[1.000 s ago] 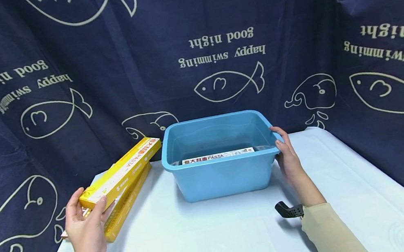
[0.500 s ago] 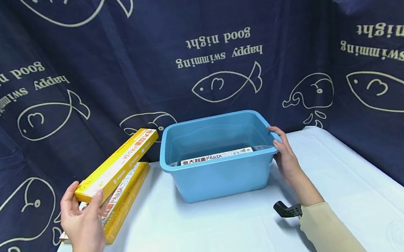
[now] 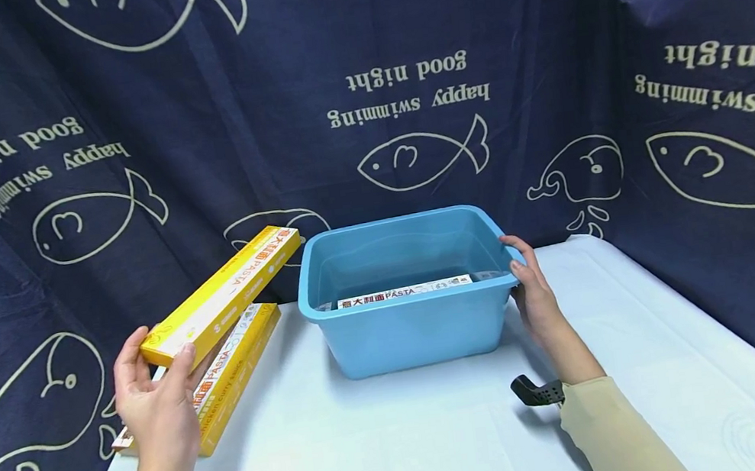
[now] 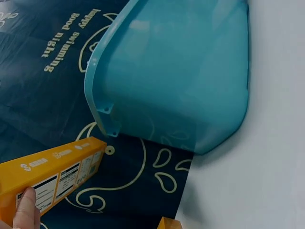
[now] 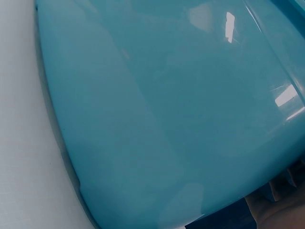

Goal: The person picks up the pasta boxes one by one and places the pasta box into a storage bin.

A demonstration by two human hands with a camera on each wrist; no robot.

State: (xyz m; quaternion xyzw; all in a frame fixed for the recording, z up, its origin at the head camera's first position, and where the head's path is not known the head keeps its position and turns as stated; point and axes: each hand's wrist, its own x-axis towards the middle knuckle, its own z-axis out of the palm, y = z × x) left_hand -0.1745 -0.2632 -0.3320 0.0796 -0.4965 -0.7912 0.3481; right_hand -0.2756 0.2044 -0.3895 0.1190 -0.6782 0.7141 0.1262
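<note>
My left hand (image 3: 156, 404) grips the near end of a yellow and white pasta box (image 3: 225, 294), raised and tilted with its far end up, left of the blue plastic bin (image 3: 415, 331). In the left wrist view, a finger (image 4: 27, 207) presses the printed side of this box (image 4: 62, 167), whose far end is near the bin's rim (image 4: 90, 76). At the bin's right end, my right hand (image 3: 535, 288) holds the rim. Inside the bin lies another pasta box (image 3: 404, 292), partly hidden by the front wall. The right wrist view shows mostly the bin's outer wall (image 5: 143, 105).
Below the raised box, more pasta boxes (image 3: 244, 380) lie on the white tabletop (image 3: 372, 443), one marked chicken curry sauce. A dark blue cloth (image 3: 255, 125) with fish drawings hangs behind and at both sides. A black strap device (image 3: 535, 391) is on the right wrist.
My left hand has lifted the pasta box up off the others, uncovering more of the boxes beneath, and its far end has risen. My right hand stays on the bin's rim.
</note>
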